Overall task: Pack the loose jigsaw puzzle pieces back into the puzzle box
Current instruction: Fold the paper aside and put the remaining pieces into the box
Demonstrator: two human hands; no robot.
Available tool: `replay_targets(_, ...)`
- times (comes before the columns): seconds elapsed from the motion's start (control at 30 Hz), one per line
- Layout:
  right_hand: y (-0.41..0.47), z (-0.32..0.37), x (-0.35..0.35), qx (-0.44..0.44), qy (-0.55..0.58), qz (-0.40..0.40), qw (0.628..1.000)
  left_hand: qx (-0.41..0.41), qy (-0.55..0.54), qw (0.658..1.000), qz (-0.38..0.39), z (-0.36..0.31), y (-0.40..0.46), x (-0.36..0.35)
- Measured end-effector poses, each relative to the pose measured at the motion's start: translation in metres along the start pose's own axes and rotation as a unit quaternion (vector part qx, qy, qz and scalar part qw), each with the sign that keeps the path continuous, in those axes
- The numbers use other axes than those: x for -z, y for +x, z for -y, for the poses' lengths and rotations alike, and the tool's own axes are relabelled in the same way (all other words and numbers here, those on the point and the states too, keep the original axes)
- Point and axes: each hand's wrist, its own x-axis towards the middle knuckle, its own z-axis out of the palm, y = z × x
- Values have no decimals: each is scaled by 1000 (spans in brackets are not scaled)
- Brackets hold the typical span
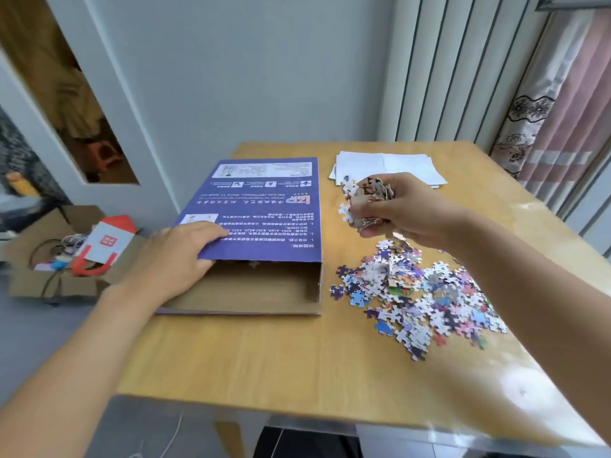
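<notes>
The right hand [401,209] is raised above the table, its fingers [373,230] curled around a handful of puzzle pieces [365,201] whose brown backs and white-and-purple faces stick out past the fingertips toward the box. Just below that hand, and spreading toward the person and the right edge, lies the heap of loose pieces [421,295], flat on the wooden table [281,361], some overlapping, a few stray ones at the rim of the heap nearest the box. The left hand [180,256] rests on the puzzle box [264,239], its fingers [215,230] fairly straight and lying on top of the purple printed lid [264,206] near the lid's left near corner, with the thumb side hidden, so a pinch on the lid edge cannot be told. Beside those fingers, toward the person, the lid stands pushed back and the brown cardboard tray [258,289] shows open; one small piece [254,264] can be made out in the shadow just under the lid's edge, and the rest of the visible tray floor is bare cardboard. Beyond the right hand's fingers, at the far side of the table, lie folded white paper sheets [383,163]. Left of the left hand, down on the floor, stands an open cardboard carton [33,246] holding cables and a red-and-white paper bag [105,241].
</notes>
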Motion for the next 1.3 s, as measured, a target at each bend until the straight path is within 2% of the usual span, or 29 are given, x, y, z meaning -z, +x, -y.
replay_targets(0.07, 2, 17, -13, 2, 6, 13, 1000, 7, 8, 999, -31, -5, 6, 9)
replay_targets(0.13, 6, 35, -24, 15, 60, 20, 998, 0, 10, 999, -51, -14, 21, 27)
replay_targets(0.23, 15, 64, -38, 43, 134, 30, 990, -15, 17, 999, -39, -33, 51, 62)
replay_targets(0.3, 20, 83, -49, 89, 97, 39, 990, -17, 8, 999, -30, -44, 68, 85)
replay_targets(0.37, 20, 95, -57, 154, -2, 28, 988, -10, -16, 1000, -13, -50, 81, 100)
replay_targets(0.43, 22, 101, -59, 253, -167, -7, 953, -1, -33, 999, 3, -52, 89, 109)
replay_targets(0.53, 22, 103, -57, 379, -373, -23, 847, 0, -39, 999, 18, -51, 95, 115)
replay_targets(0.63, 20, 94, -58, 388, -479, 41, 786, -3, -52, 998, 28, -50, 93, 115)
replay_targets(0.73, 16, 84, -66, 349, -545, 78, 759, -6, -53, 998, 35, -51, 90, 115)
replay_targets(0.87, 18, 83, -69, 276, -544, 64, 790, -8, -50, 998, 32, -53, 86, 112)
replay_targets(1.0, 17, 98, -66, 252, -471, 74, 842, -11, -59, 998, 11, -58, 82, 115)
replay_targets(1.1, 13, 105, -61, 222, -374, 100, 895, -12, -61, 998, 12, -59, 80, 119)
replay_targets(1.3, 7, 108, -43, 177, -344, 134, 912, -11, -61, 998, 28, -57, 79, 123)
